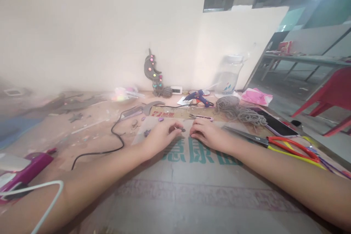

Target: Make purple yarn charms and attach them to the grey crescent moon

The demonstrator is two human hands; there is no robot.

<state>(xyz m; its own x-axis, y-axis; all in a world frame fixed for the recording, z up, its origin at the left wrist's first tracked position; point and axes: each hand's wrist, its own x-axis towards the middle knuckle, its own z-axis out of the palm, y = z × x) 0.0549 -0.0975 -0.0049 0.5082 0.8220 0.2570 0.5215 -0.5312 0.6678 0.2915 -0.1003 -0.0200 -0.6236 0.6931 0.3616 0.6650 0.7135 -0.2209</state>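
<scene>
My left hand (pixel 162 132) is closed in a pinch, with a small dark grey piece (pixel 183 129) at its fingertips; its exact kind is too blurred to tell. Just to the right, my right hand (pixel 207 132) rests with curled fingers close together, and whatever they may hold is hidden. Both hands are over a pale sheet (pixel 141 126) on a board with green printed characters (pixel 201 151). Beside my left hand lie a small purple piece (pixel 160 119) and a dark flower-like bit (pixel 147 132). Small thread snips (pixel 203 117) lie just beyond my right hand.
Orange-handled scissors (pixel 290 146), a phone (pixel 276 122) and grey yarn (pixel 233 106) lie right. A blue glue gun (pixel 199 98) and water jug (pixel 229 75) stand behind. A decorated grey moon (pixel 151 67) leans against the wall. A black cord (pixel 116 135) and magenta tool (pixel 33 168) are left.
</scene>
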